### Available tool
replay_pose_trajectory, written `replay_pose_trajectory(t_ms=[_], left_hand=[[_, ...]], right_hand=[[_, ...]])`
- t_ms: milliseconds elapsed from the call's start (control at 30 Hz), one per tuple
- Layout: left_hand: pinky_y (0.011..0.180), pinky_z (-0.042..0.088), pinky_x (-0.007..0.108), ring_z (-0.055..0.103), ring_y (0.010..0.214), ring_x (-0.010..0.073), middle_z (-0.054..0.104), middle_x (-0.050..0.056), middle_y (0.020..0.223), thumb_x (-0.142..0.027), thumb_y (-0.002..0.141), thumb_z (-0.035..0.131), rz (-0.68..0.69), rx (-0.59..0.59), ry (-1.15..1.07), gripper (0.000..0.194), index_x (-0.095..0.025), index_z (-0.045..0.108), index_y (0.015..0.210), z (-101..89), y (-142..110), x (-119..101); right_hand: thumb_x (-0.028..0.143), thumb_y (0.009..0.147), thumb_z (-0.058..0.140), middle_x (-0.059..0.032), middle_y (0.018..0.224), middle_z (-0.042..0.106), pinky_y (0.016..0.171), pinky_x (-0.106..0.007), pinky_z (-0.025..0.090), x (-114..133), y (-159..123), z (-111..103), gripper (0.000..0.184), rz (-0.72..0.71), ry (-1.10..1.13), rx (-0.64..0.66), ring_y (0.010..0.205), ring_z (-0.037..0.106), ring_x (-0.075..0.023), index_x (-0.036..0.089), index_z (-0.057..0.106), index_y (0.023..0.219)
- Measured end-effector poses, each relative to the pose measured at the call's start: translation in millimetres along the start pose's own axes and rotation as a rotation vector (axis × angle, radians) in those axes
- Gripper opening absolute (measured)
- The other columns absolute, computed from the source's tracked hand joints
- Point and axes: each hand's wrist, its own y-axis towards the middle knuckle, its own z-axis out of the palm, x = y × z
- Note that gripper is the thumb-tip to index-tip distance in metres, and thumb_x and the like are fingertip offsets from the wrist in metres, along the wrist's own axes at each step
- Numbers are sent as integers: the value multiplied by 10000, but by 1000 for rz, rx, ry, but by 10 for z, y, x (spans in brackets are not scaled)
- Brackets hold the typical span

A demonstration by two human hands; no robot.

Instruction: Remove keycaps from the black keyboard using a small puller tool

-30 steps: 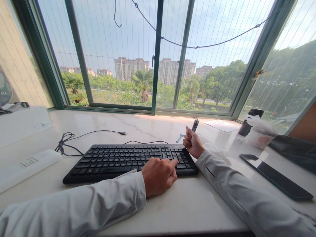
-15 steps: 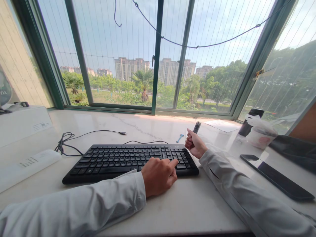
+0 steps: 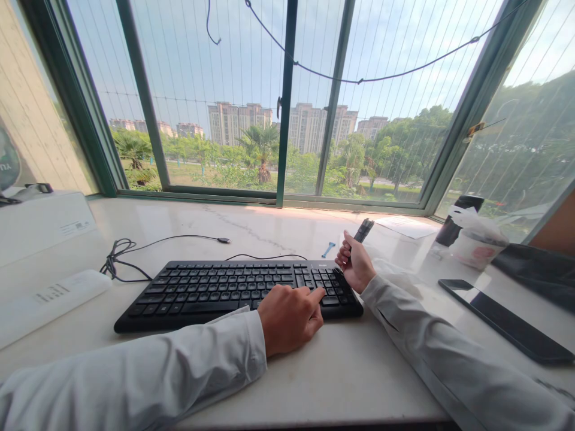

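My left hand (image 3: 291,318) lies over the lower right part of a black keyboard (image 3: 215,293). Its index finger stretches onto the number pad, the thumb stands apart below, and the other fingers are curled under, partly hidden. At the keyboard's upper right corner, my right hand (image 3: 356,263) is closed around a slim black tool (image 3: 365,228). The tool's narrow, split-looking end sticks up out of the fist; its lower part is covered by the fingers, so its kind is unclear. Just left of that fist, a small blue tool (image 3: 328,249) rests on the white counter (image 3: 314,371).
A black cable (image 3: 121,257) with a USB plug (image 3: 223,240) lies behind the keyboard. White packaging (image 3: 49,305) and a white box (image 3: 49,224) are at left. On the right are a long black slab (image 3: 503,320), a bagged tub (image 3: 478,245) and a dark cylinder (image 3: 458,221).
The black tool in my right hand has tilted to the right, and more of it shows above the fist. My left hand keeps its place on the number pad.
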Motion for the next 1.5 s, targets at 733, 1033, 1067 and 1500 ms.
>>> replay_pose_trajectory(t_ms=[733, 1033, 1067, 1500], left_hand=[[630, 491, 310, 662, 702, 212, 685, 56, 833, -295, 909, 426, -2, 2, 3, 305, -208, 589, 1151, 7, -3, 4], [631, 494, 313, 659, 694, 214, 687, 51, 833, -292, 904, 430, 6, 0, 4, 314, -216, 579, 1171, 10, 0, 7], [629, 494, 313, 658, 692, 214, 687, 50, 832, -290, 904, 430, 7, -2, 5, 316, -218, 577, 1174, 10, -1, 6], [632, 496, 311, 660, 687, 215, 689, 53, 822, -284, 893, 444, -14, -3, 7, 308, -218, 580, 1162, 13, 3, -7]], right_hand=[[445, 815, 670, 93, 461, 204, 322, -205, 210, 15, 34, -14, 510, -8, 59, 147, 376, 180, -57, 216, 277, 586], [382, 822, 677, 99, 447, 225, 364, -181, 235, 121, 107, -80, 462, 193, 31, 407, 379, 188, -51, 201, 320, 593], [381, 824, 677, 101, 450, 225, 365, -180, 236, 126, 114, -84, 456, 205, 14, 420, 379, 186, -50, 201, 324, 597], [418, 803, 681, 120, 443, 189, 306, -175, 174, 42, 194, -56, 477, 147, -116, 222, 354, 134, -43, 222, 290, 614]])
